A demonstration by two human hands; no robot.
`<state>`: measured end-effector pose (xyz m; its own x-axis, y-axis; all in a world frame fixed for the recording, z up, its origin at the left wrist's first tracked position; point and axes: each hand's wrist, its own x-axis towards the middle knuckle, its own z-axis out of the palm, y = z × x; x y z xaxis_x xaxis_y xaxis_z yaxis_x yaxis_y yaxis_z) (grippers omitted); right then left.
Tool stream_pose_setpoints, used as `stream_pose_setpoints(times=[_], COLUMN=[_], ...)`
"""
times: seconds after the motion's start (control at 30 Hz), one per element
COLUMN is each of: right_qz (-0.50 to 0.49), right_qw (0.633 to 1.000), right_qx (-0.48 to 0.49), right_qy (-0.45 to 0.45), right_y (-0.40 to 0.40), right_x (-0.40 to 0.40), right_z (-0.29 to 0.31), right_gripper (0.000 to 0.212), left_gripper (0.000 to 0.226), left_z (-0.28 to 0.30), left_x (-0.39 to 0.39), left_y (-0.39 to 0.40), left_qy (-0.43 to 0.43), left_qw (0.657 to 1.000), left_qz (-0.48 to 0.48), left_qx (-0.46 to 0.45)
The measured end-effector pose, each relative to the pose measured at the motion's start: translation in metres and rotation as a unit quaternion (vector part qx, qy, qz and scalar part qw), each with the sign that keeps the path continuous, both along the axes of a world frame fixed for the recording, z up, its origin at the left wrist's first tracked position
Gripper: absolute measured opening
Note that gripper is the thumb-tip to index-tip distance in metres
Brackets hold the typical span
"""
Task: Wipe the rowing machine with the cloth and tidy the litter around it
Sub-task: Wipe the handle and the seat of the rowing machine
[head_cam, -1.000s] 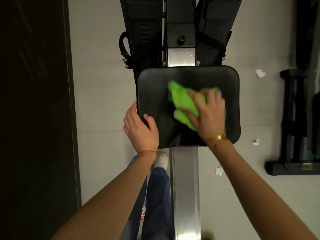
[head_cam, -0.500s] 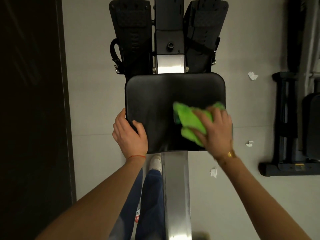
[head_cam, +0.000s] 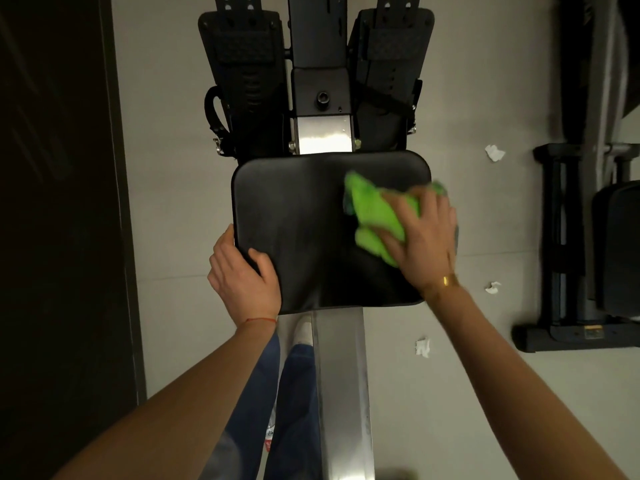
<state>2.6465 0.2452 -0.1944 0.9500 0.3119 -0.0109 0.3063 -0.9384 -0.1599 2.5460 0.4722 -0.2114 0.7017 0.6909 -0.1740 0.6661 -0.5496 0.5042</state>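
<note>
Pressing cloth (head_cam: 374, 216) under flat right hand (head_cam: 426, 237), left hand (head_cam: 242, 278) gripping seat (head_cam: 294, 209) corner — rail (head_cam: 343, 375) running straight ahead

Cloth (head_cam: 374, 213) on seat (head_cam: 294, 220), footrests (head_cam: 249, 81) beyond it, paper scraps (head_cam: 494, 153) on floor (head_cam: 173, 168) right.

The right hand (head_cam: 424, 237) has swept the green cloth (head_cam: 374, 213) across the black seat (head_cam: 294, 220) toward 3 o'clock. A second ago the cloth lay around the middle of the pad. Half a second ago it had dropped toward the 5 o'clock corner. Now it is back up toward 12 on the right half, with the hand's outer edge hanging over the seat's 3 o'clock rim. The view has also shifted, so the seat sits lower and further toward 9, and more of the footplates (head_cam: 246, 64) shows at 12.
</note>
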Motion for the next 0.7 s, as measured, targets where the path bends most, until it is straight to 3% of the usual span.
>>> stream_pose_setpoints(times=[0.1, 0.17, 0.33, 0.4, 0.6, 0.7], right_qz=[0.048, 0.051, -0.061, -0.085, 0.085, 0.042], right_qw=[0.999, 0.998, 0.997, 0.996, 0.996, 0.998], right_qx=[0.003, -0.001, -0.025, -0.010, 0.025, 0.031], right_qy=[0.017, 0.021, -0.031, -0.024, 0.017, 0.024], right_y=[-0.018, -0.017, 0.034, 0.050, 0.034, 0.049], right_x=[-0.044, -0.024, 0.082, 0.089, -0.016, 0.015], right_z=[0.003, 0.000, -0.008, -0.008, -0.009, -0.010], right_gripper=[0.048, 0.046, 0.048, 0.049, 0.054, 0.048], left_gripper=[0.043, 0.044, 0.045, 0.045, 0.046, 0.046], left_z=[0.000, 0.000, -0.001, -0.001, -0.002, -0.001], left_x=[0.000, 0.000, 0.000, 0.000, -0.001, 0.000], left_y=[0.000, 0.000, 0.000, 0.001, 0.001, 0.001], left_qy=[0.008, 0.010, 0.009, 0.011, 0.012, 0.014], left_qw=[1.000, 1.000, 1.000, 1.000, 1.000, 1.000], left_qz=[-0.001, -0.001, -0.002, -0.002, -0.002, -0.003], left_qx=[0.001, 0.001, 0.000, 0.000, -0.003, -0.004])
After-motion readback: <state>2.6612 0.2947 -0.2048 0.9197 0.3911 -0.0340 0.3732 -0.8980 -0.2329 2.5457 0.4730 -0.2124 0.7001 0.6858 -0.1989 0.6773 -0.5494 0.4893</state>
